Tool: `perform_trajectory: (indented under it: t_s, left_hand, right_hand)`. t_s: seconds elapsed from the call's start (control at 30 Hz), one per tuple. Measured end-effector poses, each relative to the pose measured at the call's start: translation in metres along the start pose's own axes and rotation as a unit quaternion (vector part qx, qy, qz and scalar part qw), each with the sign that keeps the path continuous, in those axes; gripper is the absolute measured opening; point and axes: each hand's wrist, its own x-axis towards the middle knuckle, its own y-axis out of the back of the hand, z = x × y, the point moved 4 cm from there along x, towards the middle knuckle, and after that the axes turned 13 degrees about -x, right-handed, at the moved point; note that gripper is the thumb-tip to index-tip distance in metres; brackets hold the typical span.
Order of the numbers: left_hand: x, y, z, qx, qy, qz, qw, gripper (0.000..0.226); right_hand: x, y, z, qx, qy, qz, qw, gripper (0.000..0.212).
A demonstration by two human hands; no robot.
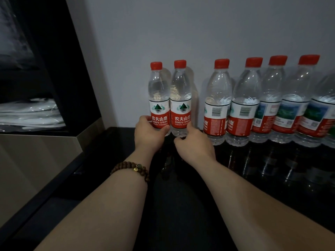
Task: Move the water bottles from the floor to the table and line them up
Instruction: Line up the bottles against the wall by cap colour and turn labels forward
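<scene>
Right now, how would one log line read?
left hand: grips leftmost bottle | right hand: grips second bottle | both upright, side by side | other bottles: rowed along wall on table

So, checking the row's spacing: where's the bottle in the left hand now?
Head view: the left-hand bottle is left of centre by the wall, leftmost of all, right beside the right-hand bottle.

Clear bottles (218, 98) (red caps (221, 63)), black table (272, 178)

Left wrist wears a brown bead bracelet (125, 164), apparently with a gold charm (135, 169).
</scene>
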Motion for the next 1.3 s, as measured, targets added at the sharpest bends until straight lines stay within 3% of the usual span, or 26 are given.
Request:
perform_trajectory:
  t_s: [0.17,0.3,0.4,0.5,0.57,0.63,0.73,0.8,0.87,0.93,1.0,1.07,1.1,1.2,1.3]
  left_hand:
    - [-0.001,0.001,0.0,0.008,-0.002,0.011,1.0,0.071]
    - [0.0,0.001,0.0,0.009,0.001,0.012,1.0,0.071]
    - [0.001,0.002,0.0,-0.011,0.007,0.011,1.0,0.076]
    - [0.001,0.003,0.0,-0.033,0.008,0.005,0.999,0.088]
    - [-0.002,0.004,0.003,-0.04,0.007,0.016,0.999,0.089]
    - [-0.006,0.009,0.01,-0.007,-0.026,0.064,0.998,0.084]
    - [-0.023,0.019,0.033,0.038,-0.143,0.127,0.981,0.068]
    - [-0.045,0.016,0.052,0.059,-0.201,0.107,0.972,0.057]
    - [-0.071,0.0,0.07,0.086,-0.216,0.03,0.972,0.049]
    - [-0.092,-0.021,0.079,0.08,-0.167,-0.032,0.982,0.042]
    - [-0.11,-0.041,0.082,0.018,-0.033,-0.044,0.998,0.039]
    - [-0.126,-0.061,0.076,-0.018,0.098,-0.041,0.994,0.05]
    - [-0.132,-0.069,0.072,-0.019,0.125,-0.039,0.991,0.059]
    - [-0.136,-0.081,0.069,-0.008,0.098,-0.018,0.995,0.065]
    - [-0.128,-0.091,0.065,-0.009,0.071,-0.016,0.997,0.063]
  right_hand:
    - [0.001,-0.004,0.0,-0.044,0.009,-0.014,0.999,0.085]
    - [0.001,-0.004,0.0,-0.048,0.01,-0.011,0.999,0.085]
    - [0.002,-0.004,0.001,-0.01,0.004,0.003,1.0,0.067]
    - [0.002,-0.002,0.003,0.052,-0.015,0.046,0.997,0.028]
    - [0.001,0.0,0.005,0.087,-0.031,0.08,0.992,0.016]
    - [-0.001,0.003,0.006,0.102,-0.047,0.108,0.988,0.023]
    - [-0.008,0.008,0.009,0.133,-0.082,0.135,0.978,0.018]
    - [-0.016,0.017,0.015,0.181,-0.134,0.141,0.964,0.018]
    - [-0.024,0.027,0.026,0.23,-0.184,0.138,0.946,0.018]
    - [-0.033,0.038,0.04,0.258,-0.221,0.138,0.93,0.017]
    - [-0.043,0.051,0.059,0.26,-0.246,0.152,0.921,0.016]
    - [-0.049,0.065,0.077,0.236,-0.25,0.159,0.926,0.008]
    - [-0.051,0.072,0.084,0.221,-0.245,0.153,0.932,0.004]
    - [-0.048,0.085,0.102,0.112,-0.198,0.109,0.968,0.039]
    - [-0.041,0.09,0.114,0.024,-0.138,0.102,0.985,0.042]
